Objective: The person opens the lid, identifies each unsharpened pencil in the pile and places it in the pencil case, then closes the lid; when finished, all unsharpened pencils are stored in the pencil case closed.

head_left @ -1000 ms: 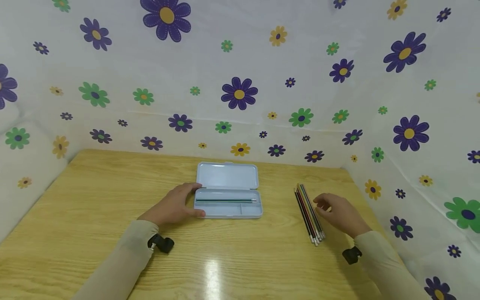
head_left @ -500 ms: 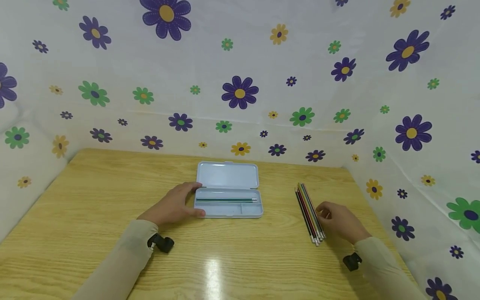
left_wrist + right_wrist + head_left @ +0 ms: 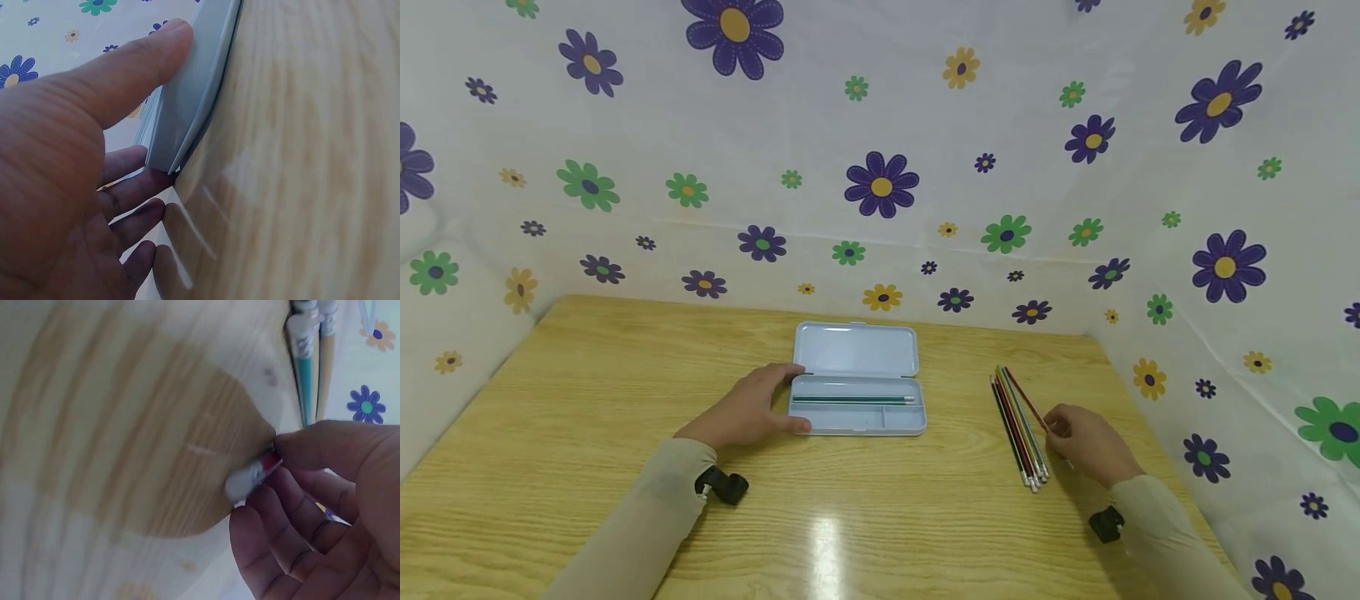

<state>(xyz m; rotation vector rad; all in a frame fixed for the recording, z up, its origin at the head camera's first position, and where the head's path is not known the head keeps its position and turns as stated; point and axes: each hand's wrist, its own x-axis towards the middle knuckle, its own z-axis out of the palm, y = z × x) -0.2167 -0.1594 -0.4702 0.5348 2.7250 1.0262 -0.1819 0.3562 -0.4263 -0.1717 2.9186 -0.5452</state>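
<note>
The right hand [image 3: 1084, 442] pinches a red pencil [image 3: 1027, 398] between thumb and fingers, near its eraser end. The pencil slants away from the hand, its far end close to the far ends of the other pencils [image 3: 1018, 427], which lie side by side on the tabletop [image 3: 910, 517] with their erasers toward the person. In the right wrist view, the red pencil's white eraser [image 3: 240, 487] juts out past the fingertips.

The left hand [image 3: 747, 410] holds the left end of the pale blue case [image 3: 837, 422], thumb at the front corner and fingers spread toward the back one. The case lies well apart from the loose pencils, its lid [image 3: 855, 350] swung open on the far side. Green pencils [image 3: 850, 400] lie lengthwise in its back compartment; the front is split by a divider [image 3: 883, 417]. Flowered cloth [image 3: 820, 125] stands behind the tabletop.
</note>
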